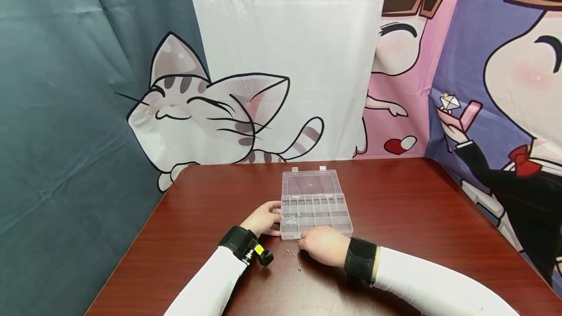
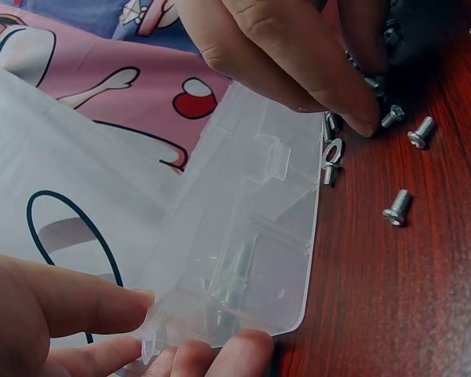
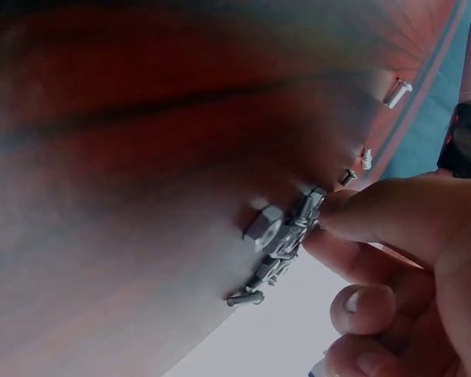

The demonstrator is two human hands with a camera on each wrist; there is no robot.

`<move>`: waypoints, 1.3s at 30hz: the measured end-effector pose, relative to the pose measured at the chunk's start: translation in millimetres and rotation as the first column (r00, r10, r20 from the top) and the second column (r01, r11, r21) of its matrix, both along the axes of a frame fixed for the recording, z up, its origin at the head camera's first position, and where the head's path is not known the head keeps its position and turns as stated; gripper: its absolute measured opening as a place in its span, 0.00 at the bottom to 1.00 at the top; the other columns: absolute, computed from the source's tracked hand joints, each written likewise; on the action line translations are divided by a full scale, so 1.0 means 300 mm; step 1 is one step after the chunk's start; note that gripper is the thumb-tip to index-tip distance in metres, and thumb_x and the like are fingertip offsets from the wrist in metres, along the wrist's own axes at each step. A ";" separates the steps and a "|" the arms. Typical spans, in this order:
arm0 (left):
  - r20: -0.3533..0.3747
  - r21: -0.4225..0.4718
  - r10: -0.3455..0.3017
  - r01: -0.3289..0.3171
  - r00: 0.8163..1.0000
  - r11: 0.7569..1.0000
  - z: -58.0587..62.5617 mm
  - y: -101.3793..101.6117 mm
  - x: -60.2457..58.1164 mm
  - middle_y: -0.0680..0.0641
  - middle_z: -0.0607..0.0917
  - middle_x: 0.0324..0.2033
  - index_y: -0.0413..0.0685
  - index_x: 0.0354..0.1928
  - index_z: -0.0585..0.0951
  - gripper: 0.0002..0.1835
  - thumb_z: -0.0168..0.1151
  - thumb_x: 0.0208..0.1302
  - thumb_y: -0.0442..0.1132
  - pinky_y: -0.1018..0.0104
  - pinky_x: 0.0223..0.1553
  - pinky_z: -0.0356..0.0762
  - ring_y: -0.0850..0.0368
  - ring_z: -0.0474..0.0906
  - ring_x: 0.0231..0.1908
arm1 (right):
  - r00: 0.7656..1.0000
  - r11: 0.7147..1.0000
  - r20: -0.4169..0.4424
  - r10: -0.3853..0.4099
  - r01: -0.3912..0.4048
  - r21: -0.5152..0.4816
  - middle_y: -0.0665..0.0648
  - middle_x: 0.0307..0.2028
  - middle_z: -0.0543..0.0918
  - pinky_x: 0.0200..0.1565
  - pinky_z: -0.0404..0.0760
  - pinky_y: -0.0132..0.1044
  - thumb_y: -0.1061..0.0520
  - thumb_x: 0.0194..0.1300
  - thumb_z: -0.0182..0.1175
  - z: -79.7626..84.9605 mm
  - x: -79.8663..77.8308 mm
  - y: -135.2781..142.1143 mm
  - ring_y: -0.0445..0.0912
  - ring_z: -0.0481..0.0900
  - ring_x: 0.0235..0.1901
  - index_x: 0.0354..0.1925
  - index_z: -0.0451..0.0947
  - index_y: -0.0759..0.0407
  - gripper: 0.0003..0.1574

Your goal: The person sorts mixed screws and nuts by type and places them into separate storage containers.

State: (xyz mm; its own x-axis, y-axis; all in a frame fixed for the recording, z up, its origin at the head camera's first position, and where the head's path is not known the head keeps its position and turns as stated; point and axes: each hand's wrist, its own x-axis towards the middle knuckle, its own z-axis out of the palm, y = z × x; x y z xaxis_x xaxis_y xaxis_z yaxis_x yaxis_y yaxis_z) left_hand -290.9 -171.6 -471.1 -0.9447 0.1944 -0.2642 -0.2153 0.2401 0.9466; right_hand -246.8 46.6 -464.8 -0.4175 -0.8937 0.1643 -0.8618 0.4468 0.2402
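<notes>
A clear plastic compartment box (image 1: 291,236) lies on the table with its lid (image 1: 311,183) folded back. My left hand (image 1: 262,219) is at its left side, relaxed fingertips touching the outer wall near the front corner. In front of the box, my right hand (image 1: 325,246) has curled fingers down at a small heap of metal hardware (image 3: 285,245). Its thumb and forefinger pinch at a screw there, mostly hidden by the fingertips. A hex nut (image 3: 263,228) lies at the heap's edge. Loose screws (image 2: 398,208) lie nearby, and a washer (image 2: 334,151) is by the box wall.
Several slender pieces (image 1: 291,219) lie in a left compartment of the box. The reddish-brown wooden table (image 1: 210,194) extends around it, and printed cartoon curtains (image 1: 281,38) hang behind. A black strap with a small camera (image 1: 265,257) is on the left wrist.
</notes>
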 end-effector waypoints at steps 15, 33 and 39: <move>-0.013 -0.002 0.002 -0.002 1.000 1.000 -0.002 0.000 0.001 0.37 0.78 0.53 0.37 0.72 0.61 0.32 0.55 0.67 0.27 0.56 0.32 0.86 0.48 0.83 0.40 | 1.000 1.000 0.026 0.009 -0.009 -0.012 0.45 0.23 0.74 0.22 0.72 0.30 0.60 0.59 0.66 0.009 -0.011 0.001 0.39 0.75 0.23 0.25 0.80 0.48 0.08; -0.012 0.001 0.001 -0.001 1.000 1.000 -0.003 0.000 0.019 0.36 0.79 0.52 0.36 0.72 0.62 0.32 0.55 0.65 0.26 0.52 0.33 0.86 0.45 0.83 0.41 | 0.975 0.964 0.219 -0.026 0.082 -0.253 0.50 0.33 0.84 0.38 0.82 0.35 0.63 0.62 0.66 0.104 -0.189 0.009 0.42 0.82 0.34 0.37 0.87 0.57 0.05; -0.021 0.007 -0.001 0.001 1.000 1.000 -0.005 -0.006 0.012 0.36 0.78 0.51 0.36 0.71 0.62 0.32 0.56 0.65 0.26 0.53 0.33 0.86 0.47 0.83 0.40 | 0.968 0.961 0.236 -0.090 0.147 -0.234 0.51 0.31 0.83 0.37 0.82 0.37 0.65 0.60 0.67 0.094 -0.250 0.019 0.43 0.81 0.33 0.34 0.87 0.58 0.04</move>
